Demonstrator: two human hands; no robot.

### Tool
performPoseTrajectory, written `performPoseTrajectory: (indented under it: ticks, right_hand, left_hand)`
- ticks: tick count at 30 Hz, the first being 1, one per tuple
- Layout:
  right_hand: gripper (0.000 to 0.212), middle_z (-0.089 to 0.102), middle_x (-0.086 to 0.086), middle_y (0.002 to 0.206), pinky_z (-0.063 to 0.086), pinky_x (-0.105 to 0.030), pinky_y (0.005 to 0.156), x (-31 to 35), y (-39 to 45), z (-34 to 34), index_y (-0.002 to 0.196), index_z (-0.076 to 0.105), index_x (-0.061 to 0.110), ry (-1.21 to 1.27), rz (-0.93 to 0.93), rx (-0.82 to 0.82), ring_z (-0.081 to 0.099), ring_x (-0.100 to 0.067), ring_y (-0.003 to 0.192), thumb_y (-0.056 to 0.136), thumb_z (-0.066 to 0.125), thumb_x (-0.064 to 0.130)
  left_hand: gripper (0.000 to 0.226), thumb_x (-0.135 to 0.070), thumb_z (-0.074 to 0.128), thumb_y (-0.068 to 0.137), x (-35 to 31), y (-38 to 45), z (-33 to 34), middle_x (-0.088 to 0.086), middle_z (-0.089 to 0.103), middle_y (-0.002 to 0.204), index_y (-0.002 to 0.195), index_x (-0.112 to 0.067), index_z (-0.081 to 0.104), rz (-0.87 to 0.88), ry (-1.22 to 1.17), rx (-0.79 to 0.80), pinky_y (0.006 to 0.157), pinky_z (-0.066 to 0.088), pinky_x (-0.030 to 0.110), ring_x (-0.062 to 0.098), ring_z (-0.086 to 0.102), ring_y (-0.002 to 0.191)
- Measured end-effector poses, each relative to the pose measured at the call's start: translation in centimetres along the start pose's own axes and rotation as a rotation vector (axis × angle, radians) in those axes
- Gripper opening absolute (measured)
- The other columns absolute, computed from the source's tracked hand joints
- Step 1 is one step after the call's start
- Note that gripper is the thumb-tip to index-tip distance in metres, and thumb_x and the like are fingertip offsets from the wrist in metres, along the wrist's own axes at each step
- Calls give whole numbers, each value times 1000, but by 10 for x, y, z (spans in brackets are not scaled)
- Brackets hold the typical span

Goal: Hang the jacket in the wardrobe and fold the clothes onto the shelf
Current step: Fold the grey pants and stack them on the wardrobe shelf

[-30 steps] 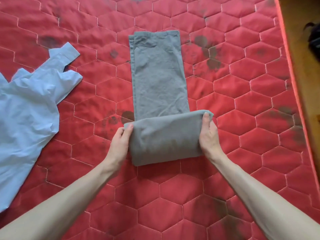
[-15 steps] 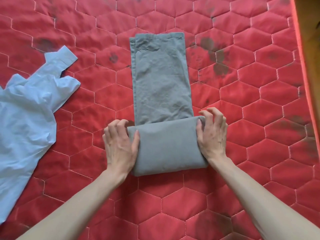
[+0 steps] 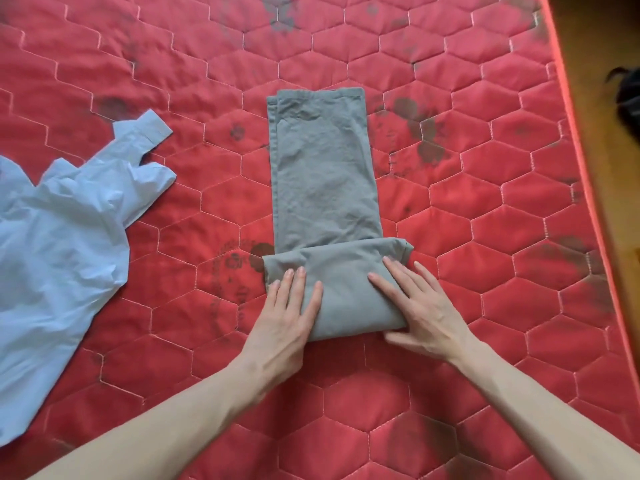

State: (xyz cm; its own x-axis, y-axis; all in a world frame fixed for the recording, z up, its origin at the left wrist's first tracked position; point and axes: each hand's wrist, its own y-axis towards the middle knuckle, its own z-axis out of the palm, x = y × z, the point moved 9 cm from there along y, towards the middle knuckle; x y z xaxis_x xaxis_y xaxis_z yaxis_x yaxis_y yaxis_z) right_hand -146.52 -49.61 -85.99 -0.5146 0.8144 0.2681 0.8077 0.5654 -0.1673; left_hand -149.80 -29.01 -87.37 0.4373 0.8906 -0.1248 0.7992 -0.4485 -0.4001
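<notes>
Both hands lay flat with fingers straight, the left hand (image 3: 289,306) and right hand (image 3: 414,303) pressing the folded near end of the grey trousers (image 3: 323,174) at centre of the red mattress (image 3: 485,237); pinching nothing. I judged the fold could spring open or skew if pressure lifted unevenly; the blue shirt (image 3: 59,244) at nine o'clock was cut off, the dark thing (image 3: 628,98) at two o'clock unclear, and no wardrobe, shelf or jacket showed.

Red quilted mattress (image 3: 485,278), hexagon stitch pattern, dark smudges scattered across it, faint circular stamp mark near centre. Orange piping along its right edge. Wooden floor (image 3: 595,98) beyond that edge; dark object (image 3: 628,98) on it at far right, cropped, can't identify.
</notes>
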Motion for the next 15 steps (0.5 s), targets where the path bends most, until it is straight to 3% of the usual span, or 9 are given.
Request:
performPoseTrajectory:
  ticks: [3,6,8,11,15]
  right_hand:
    - [84,64,-3,140,25,-33,124,-5,-7,-33,149,53,22,190,64,-129,60,-22,127,71,69,45]
    - [65,72,0,107,46,-30,100,-9,-23,-55,137,59,31,416,210,-211,66,-23,99,75,74,45]
    - [58,73,9,106,50,-27,92,-9,-39,-59,131,61,33,586,309,-247,68,-13,96,78,83,40]
    - [48,75,15,99,51,-19,92,-8,-58,-58,123,64,33,727,461,-301,70,1,100,81,82,46]
    - [40,77,11,98,57,-36,89,-1,-57,-29,123,66,37,800,610,-254,72,-3,95,91,68,61]
  left_hand:
    - [98,-18,65,55,4,-5,-34,23,52,150,149,-8,41,62,-228,-83,111,48,45,43,55,134]
    - [87,-25,58,65,26,-20,-58,-1,59,146,149,-29,37,33,-642,-26,101,51,33,21,63,123]
    - [79,-26,58,65,37,-31,-63,-10,60,138,140,-37,36,-25,-920,23,86,52,24,7,67,101]
    - [57,-21,60,68,64,-48,-48,-7,66,113,122,-29,45,-273,-1270,-35,66,52,23,10,63,78]
    - [49,-35,71,74,82,-62,4,-7,73,83,115,-17,54,-576,-1541,-73,78,53,32,13,67,87]
